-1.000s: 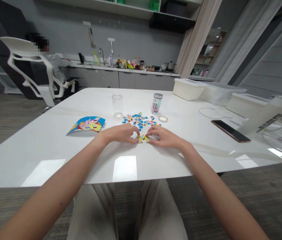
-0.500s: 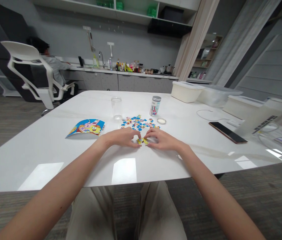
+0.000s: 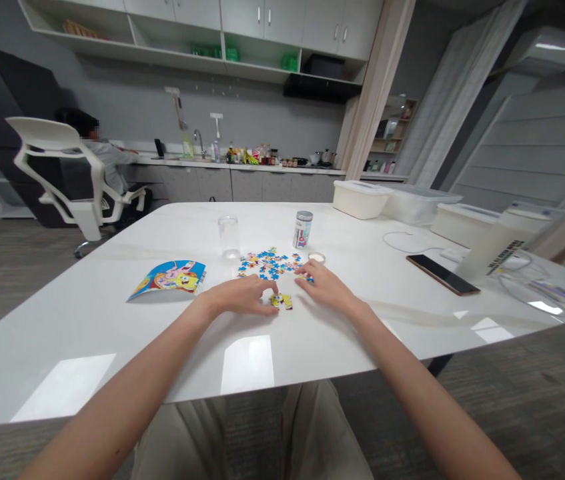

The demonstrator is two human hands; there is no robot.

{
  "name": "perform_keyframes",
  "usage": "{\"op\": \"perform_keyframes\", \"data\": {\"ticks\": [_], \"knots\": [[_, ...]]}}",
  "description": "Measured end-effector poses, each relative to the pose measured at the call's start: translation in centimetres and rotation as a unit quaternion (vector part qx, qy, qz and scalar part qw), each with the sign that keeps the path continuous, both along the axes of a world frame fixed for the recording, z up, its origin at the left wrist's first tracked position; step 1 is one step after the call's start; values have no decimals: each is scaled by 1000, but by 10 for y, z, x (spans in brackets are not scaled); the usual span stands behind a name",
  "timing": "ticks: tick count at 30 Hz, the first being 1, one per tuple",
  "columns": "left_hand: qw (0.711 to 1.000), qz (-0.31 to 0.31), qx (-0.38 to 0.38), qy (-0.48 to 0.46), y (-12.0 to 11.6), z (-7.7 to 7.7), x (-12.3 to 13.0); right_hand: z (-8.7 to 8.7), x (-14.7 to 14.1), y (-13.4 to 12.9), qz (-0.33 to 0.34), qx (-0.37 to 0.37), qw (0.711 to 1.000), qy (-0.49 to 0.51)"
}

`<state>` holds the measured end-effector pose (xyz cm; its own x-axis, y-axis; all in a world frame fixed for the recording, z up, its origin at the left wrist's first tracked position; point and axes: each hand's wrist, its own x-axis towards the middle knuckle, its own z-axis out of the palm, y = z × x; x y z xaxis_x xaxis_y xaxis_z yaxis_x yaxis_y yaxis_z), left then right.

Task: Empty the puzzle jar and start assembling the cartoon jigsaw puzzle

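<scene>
Several yellow puzzle pieces [image 3: 282,302] lie joined or close together on the white table. My left hand [image 3: 247,295] is at their left side, thumb and index finger apart, fingertips at the edge of the pieces. Up and to the right, my right hand [image 3: 323,285] rests its spread fingertips at the near right edge of a scattered pile of mostly blue puzzle pieces [image 3: 269,264]; whether a piece is under them is hidden. A curved picture sheet [image 3: 169,278] with a yellow cartoon figure lies to the left.
Behind the pile stand a clear jar [image 3: 229,238] and a printed can [image 3: 303,230], with a round lid [image 3: 317,257] nearby. A phone [image 3: 442,274], cables and storage boxes [image 3: 362,199] are on the right. A person [image 3: 107,160] sits at the back left.
My right hand has left the yellow pieces and moved forward to the pile's edge, its fingers wider apart. My left hand stays by the yellow pieces. The camera view has tilted up.
</scene>
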<state>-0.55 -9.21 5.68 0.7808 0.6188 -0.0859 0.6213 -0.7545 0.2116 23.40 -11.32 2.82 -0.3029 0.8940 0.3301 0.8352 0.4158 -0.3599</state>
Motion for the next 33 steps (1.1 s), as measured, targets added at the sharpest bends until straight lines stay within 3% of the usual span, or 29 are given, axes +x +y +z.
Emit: {"op": "perform_keyframes", "data": {"ticks": [2,5,20,33], "knots": [[1000,8,5,8,0,1,0,-3,5,4,-113,9,993,-20],[1000,10,6,12,0,2,1,-7,10,6,-169,-16,983,-66],[1000,0,9,5,1,1,2,-11,12,9,-108,-10,994,-30],[1000,-5,16,3,3,-1,1,-5,9,8,-72,-68,995,33]]}}
